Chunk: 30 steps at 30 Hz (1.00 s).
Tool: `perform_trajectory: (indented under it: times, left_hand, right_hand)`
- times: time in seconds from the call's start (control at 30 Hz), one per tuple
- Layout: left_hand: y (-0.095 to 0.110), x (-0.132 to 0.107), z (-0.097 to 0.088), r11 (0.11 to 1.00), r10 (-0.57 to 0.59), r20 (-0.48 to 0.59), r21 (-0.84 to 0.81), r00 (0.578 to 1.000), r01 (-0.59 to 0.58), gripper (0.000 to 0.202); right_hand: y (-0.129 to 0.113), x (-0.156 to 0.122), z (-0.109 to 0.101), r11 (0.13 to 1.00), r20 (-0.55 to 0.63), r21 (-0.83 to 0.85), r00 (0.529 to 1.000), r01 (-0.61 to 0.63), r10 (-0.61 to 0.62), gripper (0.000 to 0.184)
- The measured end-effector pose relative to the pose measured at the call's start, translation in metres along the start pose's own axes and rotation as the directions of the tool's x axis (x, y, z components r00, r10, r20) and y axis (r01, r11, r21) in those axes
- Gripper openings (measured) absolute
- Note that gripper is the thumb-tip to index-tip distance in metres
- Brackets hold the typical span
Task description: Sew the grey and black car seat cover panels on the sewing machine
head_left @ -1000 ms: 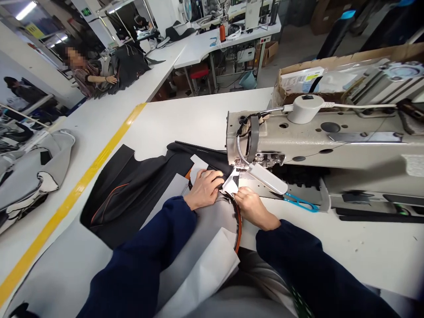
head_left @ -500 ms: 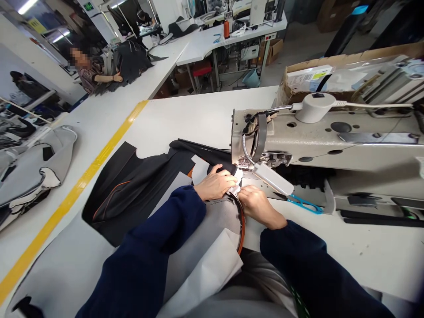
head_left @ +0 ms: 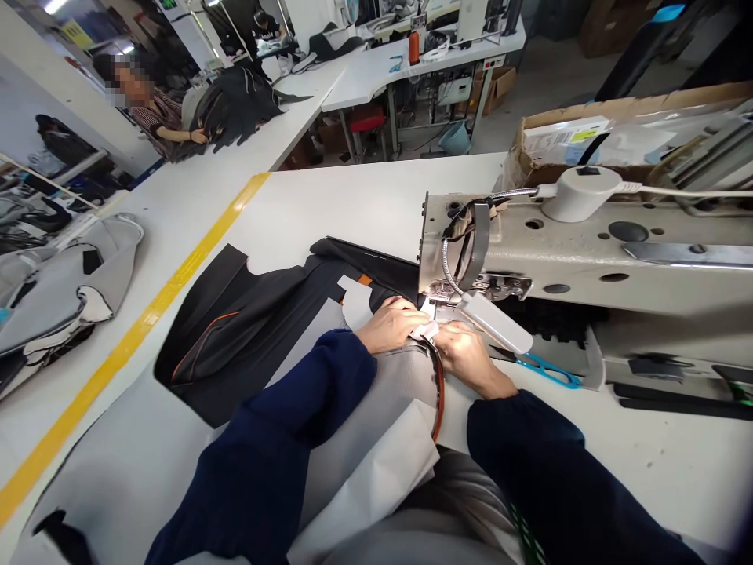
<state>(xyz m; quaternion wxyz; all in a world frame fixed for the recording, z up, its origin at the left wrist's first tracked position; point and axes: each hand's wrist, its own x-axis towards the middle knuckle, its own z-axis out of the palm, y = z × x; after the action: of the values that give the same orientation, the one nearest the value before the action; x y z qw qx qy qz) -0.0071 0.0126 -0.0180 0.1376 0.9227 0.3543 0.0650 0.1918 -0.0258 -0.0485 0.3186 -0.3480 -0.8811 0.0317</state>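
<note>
The grey fabric piece (head_left: 405, 373) lies at the near side of the tabletop (head_left: 347, 196), with its far end just beside the head of the sewing machine (head_left: 570, 251). Along its right, curved edge runs an orange trim (head_left: 439, 404), which looks already attached there. I judge that the work is in the middle: at the far end a small white piece (head_left: 424, 331) is between the fingers and seems not yet fixed, while a white flap (head_left: 376, 471) hangs loose at the near end. How much of the seam is finished, I cannot tell.

The right hand (head_left: 471, 355) has its fingers bent and closed, and its grip appears to pinch the fabric piece at this edge, near the white piece. The left hand (head_left: 393, 323) rests on the material with fingers close together, the tips touching the white piece; its thumb is hidden, so I cannot tell if it also pinches.

To the left spreads black fabric (head_left: 259, 322); whether it is joined to the grey, is not clear. A blue-handled tool (head_left: 550, 371) lies to the right of the hands.
</note>
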Motion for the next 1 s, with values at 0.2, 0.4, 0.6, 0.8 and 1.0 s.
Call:
perform_trajectory:
  times: [0.2, 0.4, 0.6, 0.8, 1.0]
  left_hand:
    - [-0.001, 0.001, 0.002, 1.0, 0.005, -0.008, -0.028, 1.0, -0.005, 0.041]
    - [0.007, -0.018, 0.001, 0.989, -0.017, -0.042, -0.145, 0.999, 0.011, 0.042]
    - [0.008, -0.023, 0.009, 0.982, -0.003, -0.169, -0.186, 0.986, -0.029, 0.029]
    - [-0.003, -0.01, 0.007, 0.989, 0.035, -0.164, -0.136, 0.986, -0.057, 0.019]
    - [-0.005, -0.005, 0.012, 0.987, 0.096, -0.21, -0.103, 0.973, -0.12, 0.018]
  right_hand:
    - [0.008, 0.001, 0.001, 0.998, 0.03, 0.057, 0.999, -0.039, 0.037, 0.026]
    - [0.013, -0.005, 0.003, 0.984, 0.078, 0.148, 0.993, -0.103, 0.092, 0.023]
    - [0.002, -0.007, -0.002, 0.897, 0.128, 0.358, 0.965, -0.259, 0.227, 0.024]
    - [0.005, 0.01, 0.005, 0.805, 0.173, 0.482, 0.939, -0.344, 0.298, 0.025]
    - [0.016, 0.001, 0.005, 0.88, 0.186, 0.357, 0.947, -0.312, 0.26, 0.025]
